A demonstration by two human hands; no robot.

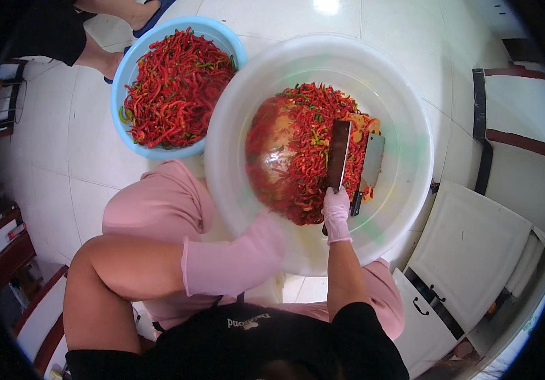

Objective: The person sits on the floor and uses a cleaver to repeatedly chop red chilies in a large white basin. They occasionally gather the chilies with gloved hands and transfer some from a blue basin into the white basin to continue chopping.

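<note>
My right hand (337,211), in a thin pink glove, grips the handle of a cleaver (339,154). Its dark, wide blade points away from me over chopped red chilies (308,156). These lie on a wooden cutting board (372,124) inside a large translucent plastic tub (408,95). A second cleaver (372,159) lies on the board's right side, its black handle towards me. Over the left of the heap shows a clear, shiny, rounded cover (275,142). My left hand (263,237), also gloved and blurred, is at the tub's near left, close to the cover's lower edge; its fingers are indistinct.
A light blue basin (120,102) heaped with whole red chilies (177,90), a few green, touches the tub's left side. Another person's feet in blue slippers (151,19) stand beside it. White cabinet doors (472,251) are at right; my pink-clad knees (153,204) flank the tub.
</note>
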